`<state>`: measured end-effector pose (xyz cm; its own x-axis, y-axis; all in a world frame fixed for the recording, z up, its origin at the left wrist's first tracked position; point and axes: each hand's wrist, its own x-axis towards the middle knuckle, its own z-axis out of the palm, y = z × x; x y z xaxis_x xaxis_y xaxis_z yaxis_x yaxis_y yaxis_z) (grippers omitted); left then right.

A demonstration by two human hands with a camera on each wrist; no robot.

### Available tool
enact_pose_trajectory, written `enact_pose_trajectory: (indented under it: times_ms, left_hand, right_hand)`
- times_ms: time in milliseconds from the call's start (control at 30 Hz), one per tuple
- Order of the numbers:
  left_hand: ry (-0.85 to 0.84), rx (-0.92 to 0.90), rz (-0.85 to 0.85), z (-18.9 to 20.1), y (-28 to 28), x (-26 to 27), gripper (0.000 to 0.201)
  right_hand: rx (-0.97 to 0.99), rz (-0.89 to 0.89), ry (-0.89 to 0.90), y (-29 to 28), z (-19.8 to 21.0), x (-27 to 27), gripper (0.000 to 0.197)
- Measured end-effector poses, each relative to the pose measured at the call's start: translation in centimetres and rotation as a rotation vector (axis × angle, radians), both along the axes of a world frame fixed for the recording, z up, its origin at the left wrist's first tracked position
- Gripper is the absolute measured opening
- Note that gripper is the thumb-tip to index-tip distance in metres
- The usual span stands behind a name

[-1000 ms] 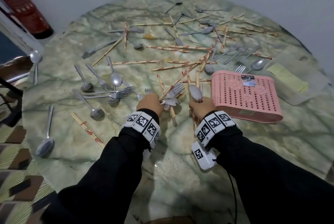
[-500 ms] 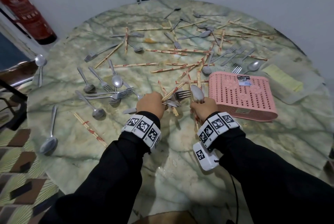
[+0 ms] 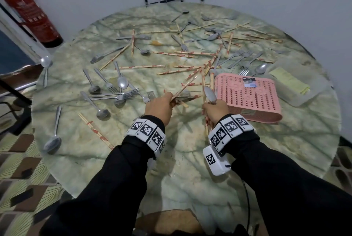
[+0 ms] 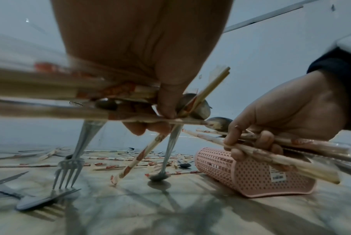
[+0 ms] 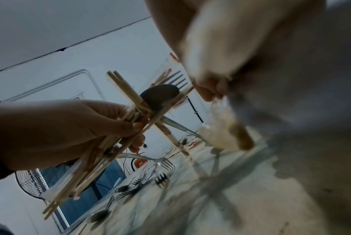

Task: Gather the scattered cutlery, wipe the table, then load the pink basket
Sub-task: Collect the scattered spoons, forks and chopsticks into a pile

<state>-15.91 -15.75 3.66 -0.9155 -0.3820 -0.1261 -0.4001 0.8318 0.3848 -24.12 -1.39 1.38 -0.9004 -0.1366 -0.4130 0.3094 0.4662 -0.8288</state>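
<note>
mixed bundles of chopsticks, forks and spoons are clamped in the left hand [image 3: 159, 106] and right hand [image 3: 214, 111] mid-gathering above the desk [image 3: 190, 159], beside the overturned pink basket [image 3: 247, 97], while the scattered cutlery [image 3: 122, 83] beyond remains to be collected next.

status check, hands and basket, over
Left hand grips chopsticks and forks; right hand grips a spoon and chopsticks. Pink basket upside down, unloaded. Table still strewn with cutlery, unwiped.
</note>
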Motion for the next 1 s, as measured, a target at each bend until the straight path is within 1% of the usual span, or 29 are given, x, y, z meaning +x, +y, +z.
enact_pose_trajectory:
  times_ms: [67, 167, 233, 400, 500, 600, 700, 767, 900, 933, 1000]
  left_hand:
    - [0.016, -0.033, -0.038, 0.4, 0.6, 0.4, 0.017]
    - [0.029, -0.016, -0.065, 1.4, 1.4, 0.6, 0.019]
    - [0.02, 0.043, -0.048, 1.9, 1.9, 0.6, 0.023]
    - [-0.009, 0.198, 0.06, 2.8, 2.9, 0.6, 0.026]
    - [-0.054, 0.326, 0.147, 2.5, 3.1, 0.6, 0.03]
    - [-0.091, 0.413, 0.231, 1.8, 3.3, 0.8, 0.032]
    - [-0.111, 0.418, 0.283, 1.4, 3.7, 1.4, 0.029]
    - [-0.076, 0.496, 0.338, 0.9, 3.9, 1.8, 0.026]
    - [0.091, 0.838, 0.556, 0.3, 4.0, 2.9, 0.014]
    - [0.123, 0.884, 0.59, 0.2, 4.0, 3.3, 0.014]
    - [0.186, 0.911, 0.632, -0.1, 3.9, 4.0, 0.016]
  right_hand:
    - [-0.001, 0.005, -0.002, 0.4, 0.1, 0.2, 0.014]
    - [-0.029, 0.004, -0.009, 1.0, 0.3, 0.5, 0.006]
    - [-0.055, -0.003, -0.024, 1.3, 0.5, 0.5, 0.007]
    - [-0.083, 0.007, -0.056, 2.0, 0.6, 0.7, 0.004]
    - [-0.12, 0.005, -0.07, 2.5, 0.4, 0.9, 0.004]
    - [-0.135, 0.011, -0.081, 3.0, 0.3, 1.0, 0.014]
    - [-0.139, 0.037, -0.09, 3.6, 0.1, 1.2, 0.019]
    - [-0.152, 0.065, -0.1, 4.0, 0.0, 1.3, 0.02]
    - [-0.168, 0.133, -0.124, 4.4, 0.1, 1.7, 0.019]
    - [-0.177, 0.152, -0.135, 4.4, 0.1, 1.9, 0.017]
    - [-0.183, 0.205, -0.143, 4.3, 0.2, 2.2, 0.013]
